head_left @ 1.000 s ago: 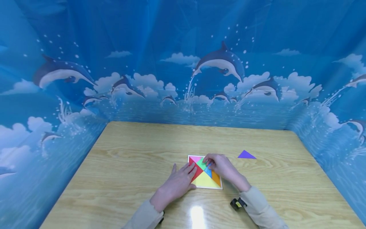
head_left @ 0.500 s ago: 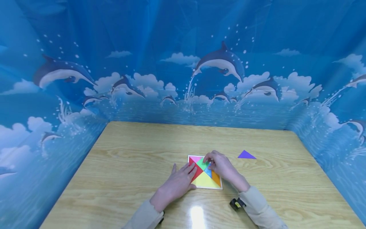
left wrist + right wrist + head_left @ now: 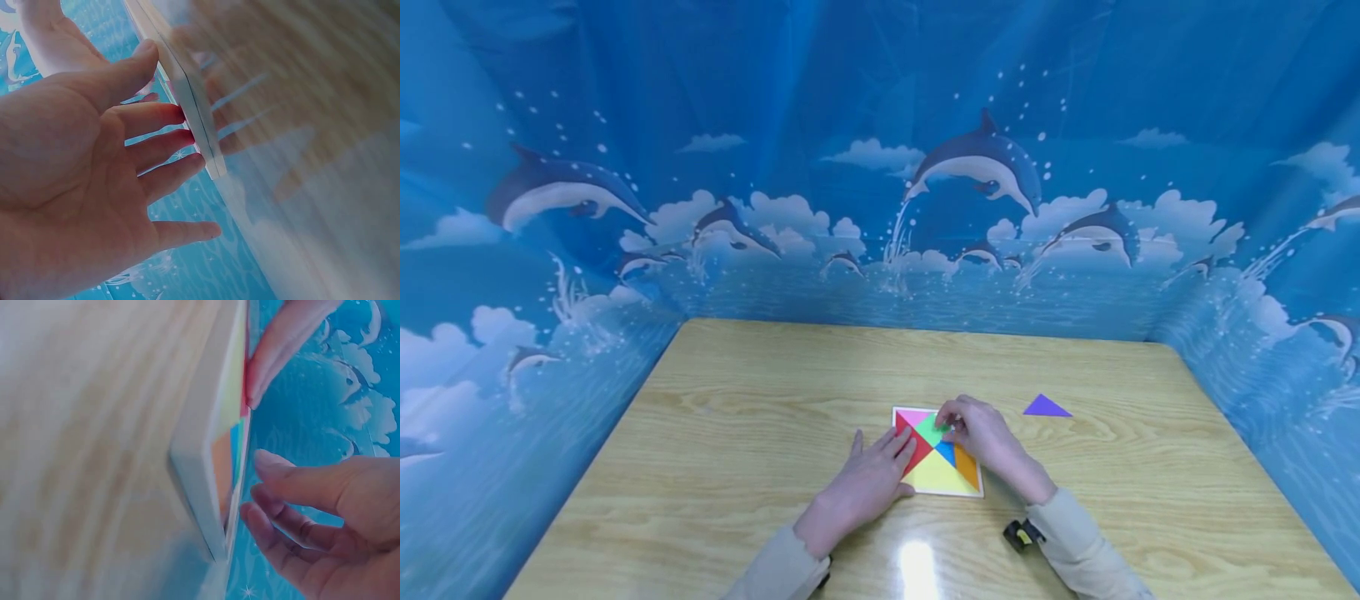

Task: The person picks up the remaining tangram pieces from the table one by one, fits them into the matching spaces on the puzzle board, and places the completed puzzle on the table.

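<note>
A square white-rimmed tangram board point(image 3: 951, 495) lies on the table. Its surface shows a red triangle point(image 3: 922, 450), a yellow triangle point(image 3: 938, 476), and green point(image 3: 929, 430), blue point(image 3: 948, 452), orange point(image 3: 967, 472) and pink point(image 3: 913, 414) pieces. My left hand point(image 3: 871, 476) rests on the board's left side, fingertips over the red triangle, fingers spread. My right hand point(image 3: 988, 438) hovers over the upper right part, its bent fingertips at the green and blue pieces and hiding part of both. In the right wrist view its thumb and fingers point(image 3: 272, 509) stand slightly apart, with nothing seen between them.
A purple triangle point(image 3: 1047, 407) lies on the wooden table point(image 3: 760, 417), to the right of and beyond the board. A blue dolphin-print curtain point(image 3: 820, 283) closes off the back and both sides. A black wrist strap device point(image 3: 1021, 535) sits at the right sleeve.
My right fingertips have shifted slightly over the green and blue pieces. The blue piece has lost its glare and shows a plain blue. My left hand has stayed in place.
</note>
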### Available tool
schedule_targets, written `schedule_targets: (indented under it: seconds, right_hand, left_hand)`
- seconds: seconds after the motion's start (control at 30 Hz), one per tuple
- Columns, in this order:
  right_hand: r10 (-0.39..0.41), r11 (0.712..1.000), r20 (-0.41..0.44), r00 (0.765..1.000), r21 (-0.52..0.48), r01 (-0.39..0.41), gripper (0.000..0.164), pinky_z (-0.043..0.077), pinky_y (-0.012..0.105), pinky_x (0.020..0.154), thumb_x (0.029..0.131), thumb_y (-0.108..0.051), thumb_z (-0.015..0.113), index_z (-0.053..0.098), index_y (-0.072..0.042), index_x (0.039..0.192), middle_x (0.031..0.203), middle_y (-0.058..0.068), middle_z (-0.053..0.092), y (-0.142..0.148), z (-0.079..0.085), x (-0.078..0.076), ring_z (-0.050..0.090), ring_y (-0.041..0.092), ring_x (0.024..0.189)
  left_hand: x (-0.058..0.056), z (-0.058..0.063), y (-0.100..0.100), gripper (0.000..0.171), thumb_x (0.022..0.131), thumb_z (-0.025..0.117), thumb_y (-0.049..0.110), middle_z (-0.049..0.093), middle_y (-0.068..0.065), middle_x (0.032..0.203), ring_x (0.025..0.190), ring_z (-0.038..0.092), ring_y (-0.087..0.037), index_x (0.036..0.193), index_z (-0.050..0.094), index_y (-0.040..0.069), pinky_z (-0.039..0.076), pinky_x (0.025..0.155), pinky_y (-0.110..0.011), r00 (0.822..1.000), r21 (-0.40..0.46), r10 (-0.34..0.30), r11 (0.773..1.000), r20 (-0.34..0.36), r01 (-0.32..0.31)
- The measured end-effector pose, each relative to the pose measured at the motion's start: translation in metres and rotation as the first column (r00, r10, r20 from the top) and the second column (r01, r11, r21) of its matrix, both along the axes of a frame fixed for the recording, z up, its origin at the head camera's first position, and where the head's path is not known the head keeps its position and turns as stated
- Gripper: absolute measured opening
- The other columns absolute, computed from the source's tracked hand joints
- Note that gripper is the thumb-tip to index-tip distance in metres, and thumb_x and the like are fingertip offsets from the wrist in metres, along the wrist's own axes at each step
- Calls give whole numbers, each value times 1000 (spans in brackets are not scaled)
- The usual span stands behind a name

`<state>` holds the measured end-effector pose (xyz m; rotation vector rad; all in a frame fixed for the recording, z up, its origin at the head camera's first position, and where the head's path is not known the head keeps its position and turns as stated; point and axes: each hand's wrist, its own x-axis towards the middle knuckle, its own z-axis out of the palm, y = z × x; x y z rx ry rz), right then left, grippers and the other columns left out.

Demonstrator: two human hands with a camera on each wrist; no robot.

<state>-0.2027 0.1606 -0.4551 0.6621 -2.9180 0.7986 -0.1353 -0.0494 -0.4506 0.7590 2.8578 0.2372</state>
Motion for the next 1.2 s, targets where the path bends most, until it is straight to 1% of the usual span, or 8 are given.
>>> schedule_targets:
  seconds: [0.1, 0.2, 0.33, 0.5, 0.63, 0.8, 0.93, 1.2]
  right_hand:
    - [-30, 999, -4, 1000, -39, 30, 14, 52, 25, 66, 85, 0, 79, 73, -11, 90, 84, -1, 65, 5, 3, -2, 58, 11, 73]
    - [-58, 996, -15, 998, -67, 56, 13, 53, 27, 67, 87, 0, 77, 73, -12, 91, 86, -2, 68, 10, 6, -3, 59, 11, 73]
    - [-82, 993, -66, 994, -91, 76, 11, 56, 29, 68, 88, -1, 76, 74, -10, 92, 87, 0, 70, 19, 9, -4, 62, 12, 75]
    - [-107, 988, -136, 985, -123, 90, 9, 57, 28, 66, 88, -1, 76, 75, -7, 95, 87, 4, 71, 31, 12, -7, 64, 14, 74]
    - [-131, 986, -170, 977, -130, 110, 9, 57, 29, 66, 89, -2, 74, 75, -5, 97, 88, 7, 72, 43, 14, -10, 65, 16, 74]
    - [-174, 982, -176, 969, -104, 158, 9, 59, 38, 70, 91, -3, 73, 75, -6, 99, 91, 9, 73, 58, 14, -15, 67, 21, 77]
    - [-198, 979, -176, 964, -84, 186, 12, 59, 45, 72, 91, -2, 72, 74, -3, 102, 95, 14, 73, 71, 14, -19, 69, 28, 79]
    - [-228, 972, -126, 965, 33, 234, 28, 58, 53, 76, 88, 0, 74, 71, 0, 116, 112, 26, 68, 98, 10, -25, 68, 37, 88]
  left_hand:
    - [0, 1, 0, 69, 98, 62, 44, 31, -6, 165, 151, 30, -27, 155, 42, 9, 27, 116, -66, 1000, -5, 0, 1000, 1, 0]
    - [0, 1, 1, 69, 99, 61, 44, 31, -6, 165, 152, 30, -27, 155, 41, 10, 26, 117, -66, 1000, -8, 4, 1000, 5, -4]
    - [0, 1, 1, 69, 99, 62, 43, 31, -6, 165, 152, 30, -27, 155, 42, 10, 26, 117, -66, 1000, -8, 8, 1000, 7, -8]
    - [1, 2, 1, 68, 98, 62, 43, 32, -6, 165, 152, 30, -27, 155, 42, 9, 26, 117, -66, 1000, -5, 2, 1000, 0, -2]
    - [1, 2, 0, 68, 98, 62, 42, 32, -7, 165, 151, 30, -27, 155, 42, 9, 26, 117, -66, 1000, -3, -1, 1000, -2, 1]
    - [1, 2, 0, 68, 98, 62, 42, 32, -7, 164, 151, 30, -27, 154, 42, 9, 26, 117, -66, 1000, 2, -3, 1000, -1, 3]
    - [1, 1, 0, 68, 98, 62, 42, 32, -7, 164, 151, 30, -28, 154, 42, 8, 26, 117, -66, 1000, 7, -6, 1000, -1, 6]
    - [0, 0, 0, 68, 98, 64, 41, 33, -7, 164, 151, 30, -27, 154, 43, 8, 27, 116, -67, 1000, 14, -6, 1000, -9, 7]
